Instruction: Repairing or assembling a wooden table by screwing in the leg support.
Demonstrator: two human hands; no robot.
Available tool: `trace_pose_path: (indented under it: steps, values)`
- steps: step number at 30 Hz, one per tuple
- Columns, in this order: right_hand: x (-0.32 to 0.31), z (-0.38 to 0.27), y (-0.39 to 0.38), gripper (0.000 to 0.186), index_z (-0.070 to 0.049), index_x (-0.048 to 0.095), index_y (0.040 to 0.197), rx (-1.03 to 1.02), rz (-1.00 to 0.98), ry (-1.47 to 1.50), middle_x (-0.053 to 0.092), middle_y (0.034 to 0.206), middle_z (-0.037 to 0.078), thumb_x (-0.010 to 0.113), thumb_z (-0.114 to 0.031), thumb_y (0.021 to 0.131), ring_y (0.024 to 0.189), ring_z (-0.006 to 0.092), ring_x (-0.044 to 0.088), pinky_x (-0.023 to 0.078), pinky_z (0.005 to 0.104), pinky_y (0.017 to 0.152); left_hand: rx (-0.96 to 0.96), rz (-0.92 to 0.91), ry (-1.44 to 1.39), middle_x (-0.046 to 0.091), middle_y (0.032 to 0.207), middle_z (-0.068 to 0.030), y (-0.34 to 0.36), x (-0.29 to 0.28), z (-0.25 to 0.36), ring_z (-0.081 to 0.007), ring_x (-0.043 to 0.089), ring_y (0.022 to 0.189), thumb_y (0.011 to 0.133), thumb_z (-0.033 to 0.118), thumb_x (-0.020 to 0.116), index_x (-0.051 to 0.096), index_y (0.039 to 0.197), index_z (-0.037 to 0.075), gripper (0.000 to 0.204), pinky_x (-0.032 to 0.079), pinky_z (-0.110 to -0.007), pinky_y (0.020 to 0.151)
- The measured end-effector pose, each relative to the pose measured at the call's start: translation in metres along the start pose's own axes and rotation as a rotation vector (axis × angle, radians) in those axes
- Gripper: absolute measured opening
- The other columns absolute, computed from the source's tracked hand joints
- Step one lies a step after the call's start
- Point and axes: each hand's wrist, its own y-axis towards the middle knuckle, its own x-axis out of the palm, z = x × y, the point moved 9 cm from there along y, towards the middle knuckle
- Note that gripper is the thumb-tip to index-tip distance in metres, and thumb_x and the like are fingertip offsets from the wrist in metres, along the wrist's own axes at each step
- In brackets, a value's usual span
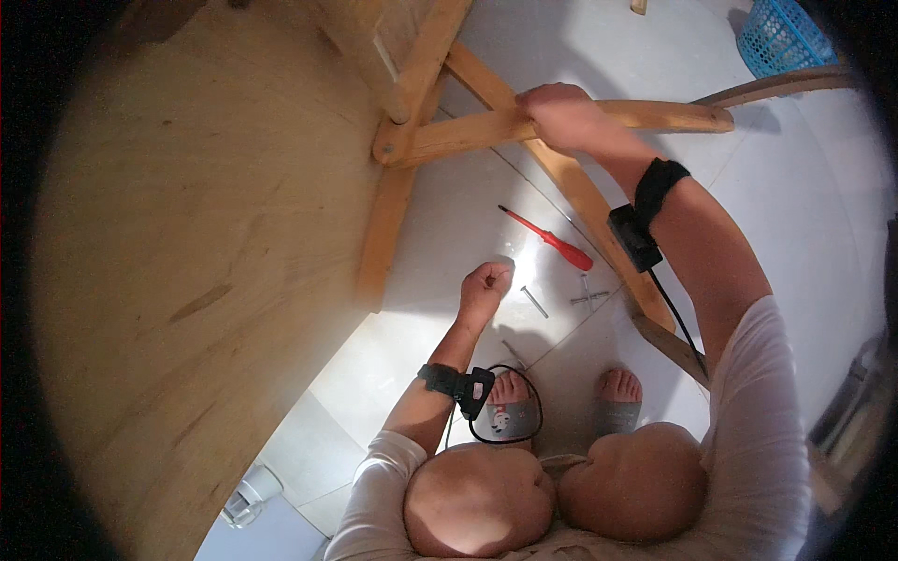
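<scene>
Wooden bar [468, 134]: located at upper centre, extending rightward from a rounded joint [388, 147] beside the large wooden panel [206, 234], which occupies the left side. Left hand [486, 283]: above the tiled floor [421, 271], fingers curled inward toward the thumb; whether anything is pinched between them cannot be told. Single metal fastener [534, 302]: lying on the floor just right of that hand. Screwdriver [550, 240]: red, on the floor, tip toward the upper left, handle toward the lower right. Right hand [564, 117]: closed around the wooden bar where it crosses a diagonal wooden bar [582, 199]. Crossed metal fasteners [589, 298]: on the floor below the screwdriver handle. Black module [635, 239]: strapped at the right forearm, cable descending. Blue basket [784, 39]: openwork, at the far upper right.
</scene>
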Motion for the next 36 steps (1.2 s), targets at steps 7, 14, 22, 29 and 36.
trace_pose_path:
  steps: [7,14,22,29,36]
  values:
    - [-0.005,0.014,-0.002,0.017,-0.001,0.058,0.082,0.198,0.073,0.089,0.059,0.083,0.018,0.051,-0.008,0.069,0.081,0.0352,0.056,0.046,0.0407,0.070,0.017,0.001,-0.007,0.059,0.072,0.0004,-0.001,-0.001,0.010,-0.0060,0.051,0.065,0.078,0.011,0.059,0.060,0.087,0.002,0.013,0.043,-0.020,0.061]
    - [-0.012,0.012,0.000,0.015,-0.003,0.061,0.079,0.303,0.061,0.029,0.060,0.080,0.016,0.053,-0.012,0.070,0.078,0.0327,0.059,0.048,0.0402,0.067,0.030,0.002,0.053,0.058,0.071,0.0016,-0.004,-0.002,0.020,-0.0058,0.051,0.064,0.079,0.010,0.058,0.060,0.086,0.002,0.011,0.043,-0.020,0.061]
    - [-0.011,0.005,0.005,0.014,0.000,0.057,0.079,0.277,0.065,0.057,0.058,0.085,0.019,0.052,-0.004,0.067,0.081,0.0343,0.057,0.047,0.0406,0.069,-0.027,0.000,0.056,0.059,0.071,-0.0001,-0.008,-0.007,0.016,-0.0071,0.052,0.064,0.078,0.011,0.059,0.060,0.087,0.003,0.013,0.043,-0.021,0.061]
    - [-0.008,-0.003,0.005,0.015,0.000,0.057,0.079,0.012,0.116,-0.039,0.059,0.081,0.017,0.053,-0.004,0.065,0.080,0.0348,0.057,0.047,0.0414,0.067,-0.007,0.033,0.110,0.060,0.074,-0.0027,-0.007,-0.016,0.008,-0.0093,0.054,0.067,0.078,0.014,0.058,0.060,0.089,0.003,0.016,0.044,-0.023,0.063]
    - [-0.002,-0.008,0.010,0.016,0.000,0.056,0.081,-0.136,-0.234,-0.105,0.059,0.078,0.018,0.054,-0.005,0.066,0.079,0.0349,0.056,0.047,0.0407,0.067,-0.024,0.004,0.189,0.061,0.082,-0.0047,-0.013,-0.022,0.011,-0.0124,0.055,0.075,0.079,0.016,0.057,0.060,0.092,0.003,0.019,0.044,-0.025,0.069]
